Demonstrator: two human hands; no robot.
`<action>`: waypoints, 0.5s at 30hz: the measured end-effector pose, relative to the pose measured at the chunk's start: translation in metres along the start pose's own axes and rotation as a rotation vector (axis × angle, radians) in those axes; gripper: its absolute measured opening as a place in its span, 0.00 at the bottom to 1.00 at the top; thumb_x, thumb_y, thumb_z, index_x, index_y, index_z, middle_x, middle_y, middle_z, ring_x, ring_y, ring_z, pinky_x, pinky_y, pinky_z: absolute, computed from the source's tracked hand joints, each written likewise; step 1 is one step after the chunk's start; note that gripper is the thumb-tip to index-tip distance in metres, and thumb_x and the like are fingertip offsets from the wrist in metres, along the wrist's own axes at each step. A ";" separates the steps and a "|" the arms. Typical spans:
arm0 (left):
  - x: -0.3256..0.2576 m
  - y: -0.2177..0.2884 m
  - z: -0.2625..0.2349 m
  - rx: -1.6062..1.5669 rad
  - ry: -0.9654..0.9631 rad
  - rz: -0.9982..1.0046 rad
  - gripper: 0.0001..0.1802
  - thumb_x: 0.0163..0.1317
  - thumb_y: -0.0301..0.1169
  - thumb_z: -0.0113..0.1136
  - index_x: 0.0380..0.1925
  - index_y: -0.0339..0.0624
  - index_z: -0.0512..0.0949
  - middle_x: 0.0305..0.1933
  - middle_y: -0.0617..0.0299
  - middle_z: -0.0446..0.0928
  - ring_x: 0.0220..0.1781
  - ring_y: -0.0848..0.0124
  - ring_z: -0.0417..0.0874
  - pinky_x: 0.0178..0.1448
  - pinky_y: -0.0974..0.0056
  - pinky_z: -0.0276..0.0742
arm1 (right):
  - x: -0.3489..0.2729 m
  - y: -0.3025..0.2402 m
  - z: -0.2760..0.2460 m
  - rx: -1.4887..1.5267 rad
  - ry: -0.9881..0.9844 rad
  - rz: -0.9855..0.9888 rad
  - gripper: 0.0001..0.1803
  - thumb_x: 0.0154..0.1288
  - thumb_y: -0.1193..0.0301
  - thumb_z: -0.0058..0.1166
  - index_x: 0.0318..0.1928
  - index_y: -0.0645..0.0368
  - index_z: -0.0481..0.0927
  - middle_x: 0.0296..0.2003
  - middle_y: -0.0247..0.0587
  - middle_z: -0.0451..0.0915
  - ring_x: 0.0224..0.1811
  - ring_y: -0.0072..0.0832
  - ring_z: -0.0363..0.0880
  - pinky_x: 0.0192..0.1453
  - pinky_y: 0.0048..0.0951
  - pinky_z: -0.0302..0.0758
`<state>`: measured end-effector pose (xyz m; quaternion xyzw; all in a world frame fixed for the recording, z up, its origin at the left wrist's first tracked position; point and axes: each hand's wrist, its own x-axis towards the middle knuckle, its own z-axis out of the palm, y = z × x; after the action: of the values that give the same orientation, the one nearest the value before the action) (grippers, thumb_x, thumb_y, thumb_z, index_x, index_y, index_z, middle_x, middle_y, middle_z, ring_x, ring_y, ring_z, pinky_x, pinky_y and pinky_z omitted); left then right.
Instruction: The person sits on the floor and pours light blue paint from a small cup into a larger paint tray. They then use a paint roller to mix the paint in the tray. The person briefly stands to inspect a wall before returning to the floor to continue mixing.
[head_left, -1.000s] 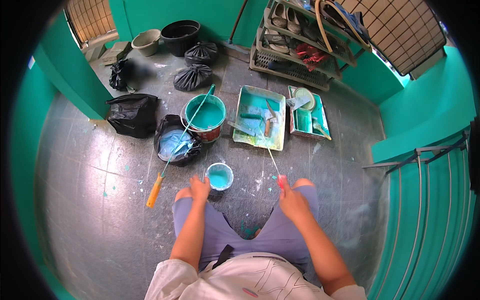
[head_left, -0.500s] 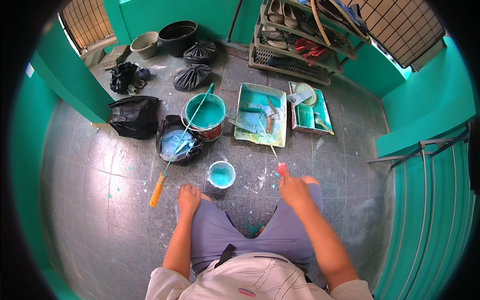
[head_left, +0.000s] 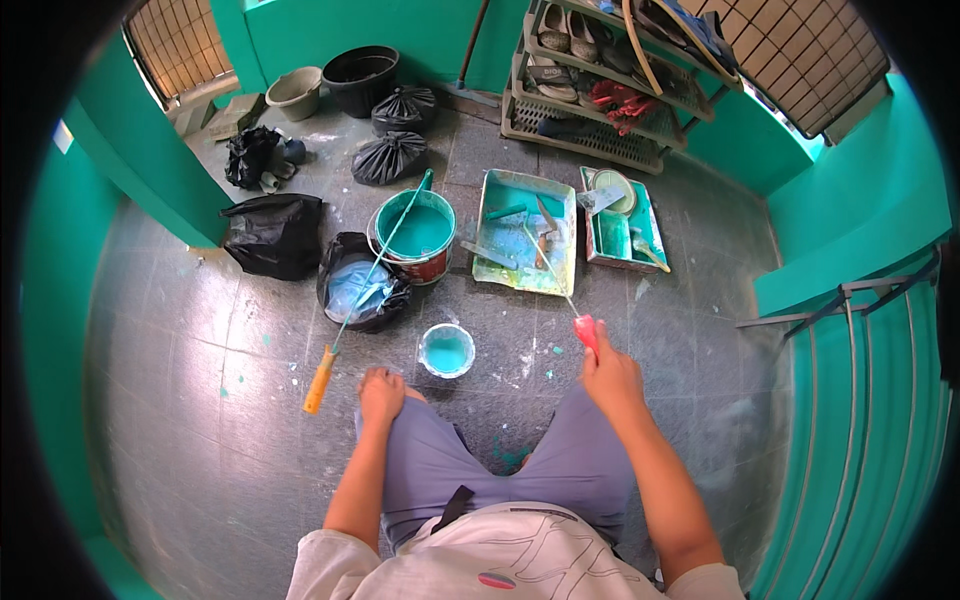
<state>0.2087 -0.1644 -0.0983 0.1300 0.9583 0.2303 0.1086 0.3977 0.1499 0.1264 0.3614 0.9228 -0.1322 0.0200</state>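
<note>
My right hand (head_left: 612,380) is wrapped around the red handle of a paint roller (head_left: 586,332). The roller's thin rod reaches into a paint-smeared tray (head_left: 484,268), where its green head lies near the left side. In the same tray are a trowel (head_left: 542,250) with a wooden handle and a flat scraper blade (head_left: 490,255) over the left edge. My left hand (head_left: 380,396) lies on my left knee, holding nothing. Just beyond it stands a small tub of turquoise paint (head_left: 446,350). A yellow-handled roller (head_left: 319,382) leans across a larger paint bucket (head_left: 418,226).
A black bag with blue plastic (head_left: 360,290) sits beside the bucket, near other black bags (head_left: 272,235). Right of the tray is a smaller tray (head_left: 630,258) with a brush. A shoe rack (head_left: 585,140) stands behind; a metal rack (head_left: 850,310) is at right.
My right hand and the roller's red handle have moved to the right, so the rod slants more. The roller's head stays in the tray. My left hand keeps its place on the knee.
</note>
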 end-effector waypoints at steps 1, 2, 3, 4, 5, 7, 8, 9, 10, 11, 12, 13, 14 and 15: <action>0.001 0.000 0.001 0.008 -0.011 0.000 0.21 0.61 0.42 0.56 0.44 0.35 0.81 0.50 0.46 0.78 0.55 0.50 0.77 0.63 0.49 0.67 | -0.006 0.010 0.003 0.000 0.069 -0.038 0.27 0.69 0.64 0.47 0.65 0.63 0.67 0.33 0.57 0.83 0.34 0.56 0.82 0.42 0.51 0.77; 0.001 0.004 0.000 0.015 -0.029 0.008 0.20 0.60 0.41 0.56 0.43 0.35 0.81 0.50 0.45 0.78 0.54 0.49 0.77 0.62 0.49 0.68 | -0.017 0.024 0.006 -0.003 0.139 -0.067 0.26 0.69 0.65 0.48 0.64 0.65 0.67 0.35 0.58 0.83 0.35 0.56 0.82 0.42 0.51 0.77; 0.003 0.005 -0.002 0.028 -0.038 0.012 0.20 0.60 0.41 0.56 0.41 0.34 0.81 0.50 0.45 0.78 0.54 0.49 0.78 0.62 0.50 0.69 | -0.023 0.028 0.008 0.003 0.211 -0.104 0.26 0.68 0.65 0.48 0.62 0.66 0.68 0.36 0.58 0.82 0.35 0.56 0.82 0.43 0.51 0.77; 0.003 0.005 -0.002 0.033 -0.036 0.009 0.20 0.60 0.41 0.56 0.42 0.35 0.82 0.50 0.46 0.78 0.54 0.49 0.78 0.62 0.50 0.68 | -0.029 0.029 0.009 0.019 0.209 -0.088 0.24 0.68 0.65 0.49 0.61 0.66 0.68 0.37 0.59 0.82 0.36 0.56 0.82 0.43 0.51 0.77; 0.001 0.005 -0.001 0.038 -0.034 0.006 0.20 0.60 0.42 0.56 0.42 0.35 0.82 0.50 0.46 0.78 0.54 0.50 0.77 0.62 0.50 0.67 | -0.036 0.026 0.005 0.036 0.207 -0.070 0.23 0.68 0.65 0.49 0.59 0.65 0.69 0.39 0.59 0.81 0.37 0.56 0.82 0.43 0.51 0.77; 0.002 0.003 0.000 0.027 -0.026 0.011 0.20 0.61 0.42 0.56 0.42 0.36 0.82 0.49 0.47 0.78 0.55 0.50 0.77 0.63 0.50 0.66 | -0.039 0.021 0.008 0.040 0.144 -0.009 0.20 0.69 0.66 0.49 0.56 0.65 0.69 0.41 0.60 0.80 0.38 0.56 0.81 0.42 0.52 0.77; 0.001 0.004 0.000 0.013 -0.025 0.021 0.20 0.61 0.42 0.57 0.42 0.36 0.82 0.49 0.47 0.78 0.55 0.50 0.77 0.63 0.50 0.66 | -0.039 0.021 0.015 0.025 0.082 0.040 0.19 0.69 0.66 0.49 0.54 0.64 0.69 0.41 0.59 0.80 0.39 0.56 0.81 0.42 0.53 0.77; 0.001 0.005 0.000 -0.002 -0.023 0.030 0.20 0.60 0.42 0.57 0.42 0.36 0.82 0.49 0.47 0.78 0.55 0.50 0.77 0.63 0.50 0.66 | -0.040 0.020 0.020 0.011 0.019 0.089 0.17 0.69 0.66 0.49 0.52 0.63 0.68 0.42 0.58 0.80 0.39 0.57 0.81 0.42 0.53 0.77; 0.001 0.006 0.000 -0.011 -0.027 0.026 0.20 0.60 0.42 0.57 0.42 0.36 0.82 0.49 0.47 0.78 0.55 0.50 0.77 0.63 0.50 0.65 | -0.042 0.018 0.025 0.010 -0.005 0.092 0.16 0.69 0.66 0.49 0.51 0.63 0.68 0.42 0.58 0.79 0.39 0.57 0.81 0.41 0.54 0.77; 0.001 0.006 0.000 -0.020 -0.029 0.020 0.20 0.60 0.42 0.57 0.42 0.36 0.82 0.49 0.47 0.78 0.55 0.50 0.76 0.63 0.50 0.65 | -0.043 0.014 0.029 0.010 -0.031 0.091 0.16 0.69 0.66 0.49 0.50 0.62 0.67 0.43 0.58 0.79 0.38 0.58 0.81 0.41 0.55 0.76; 0.001 0.006 0.000 -0.028 -0.031 0.013 0.20 0.60 0.42 0.57 0.42 0.36 0.82 0.49 0.47 0.78 0.56 0.50 0.76 0.63 0.50 0.65 | -0.044 0.011 0.031 0.010 -0.056 0.090 0.15 0.69 0.66 0.49 0.50 0.61 0.67 0.43 0.59 0.78 0.38 0.58 0.81 0.40 0.56 0.76; 0.001 0.006 0.000 -0.028 -0.032 0.011 0.20 0.60 0.42 0.57 0.42 0.36 0.82 0.49 0.47 0.78 0.56 0.51 0.76 0.63 0.50 0.65 | -0.045 0.011 0.031 0.031 -0.031 0.075 0.15 0.69 0.65 0.49 0.49 0.61 0.66 0.43 0.59 0.78 0.37 0.58 0.81 0.40 0.56 0.76; 0.000 0.007 0.000 -0.027 -0.034 0.010 0.20 0.60 0.42 0.57 0.42 0.36 0.82 0.49 0.47 0.78 0.55 0.51 0.76 0.63 0.50 0.66 | -0.047 0.010 0.031 0.051 -0.005 0.061 0.14 0.69 0.65 0.48 0.48 0.60 0.66 0.42 0.59 0.77 0.37 0.59 0.81 0.40 0.57 0.76; 0.000 0.007 0.000 -0.027 -0.036 0.009 0.20 0.60 0.42 0.57 0.42 0.36 0.82 0.49 0.47 0.78 0.55 0.51 0.76 0.63 0.50 0.66 | -0.048 0.010 0.032 0.072 0.020 0.047 0.14 0.69 0.65 0.48 0.48 0.59 0.66 0.42 0.60 0.77 0.36 0.59 0.81 0.40 0.57 0.76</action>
<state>0.2105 -0.1585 -0.0944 0.1370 0.9524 0.2411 0.1266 0.4377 0.1169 0.1001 0.3846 0.9089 -0.1611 0.0009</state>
